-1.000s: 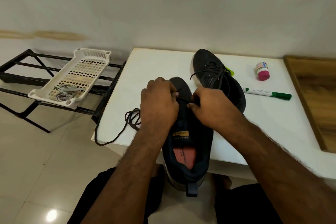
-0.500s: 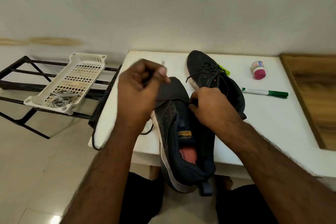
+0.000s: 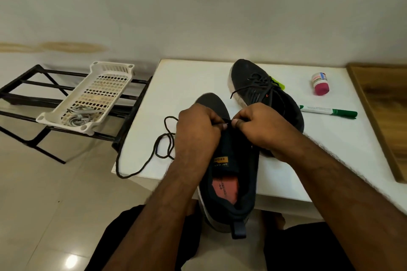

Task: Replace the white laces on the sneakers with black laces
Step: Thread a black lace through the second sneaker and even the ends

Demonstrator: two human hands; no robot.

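1. We had both hands right over the near sneaker [image 3: 229, 174], which lay on the front edge of the white table [image 3: 187, 86] with its heel hanging out past the edge toward us.
2. Our left hand [image 3: 198, 130] was curled, thumb and fingers pinching a thin black strand at the sneaker's tongue.
3. Our right hand [image 3: 259, 125] was curled too, fingertips pinched right up against the left's; exactly what they gripped there was too small for us to tell.
4. The black lace [image 3: 163, 145] trailed out from under our left hand, looped across the table and drooped over its left edge.
5. The second sneaker [image 3: 264, 92], already strung with dark lacing, lay farther back on the table, just behind our right hand.
6. A green-capped marker [image 3: 328, 112] lay to the right of that sneaker, with a small pink-capped bottle [image 3: 320, 84] on its side beyond it.
7. Off to the left, a white plastic basket [image 3: 88, 99] sat on a black rack [image 3: 26, 94], with pale laces [image 3: 79, 115] bundled in its near end.
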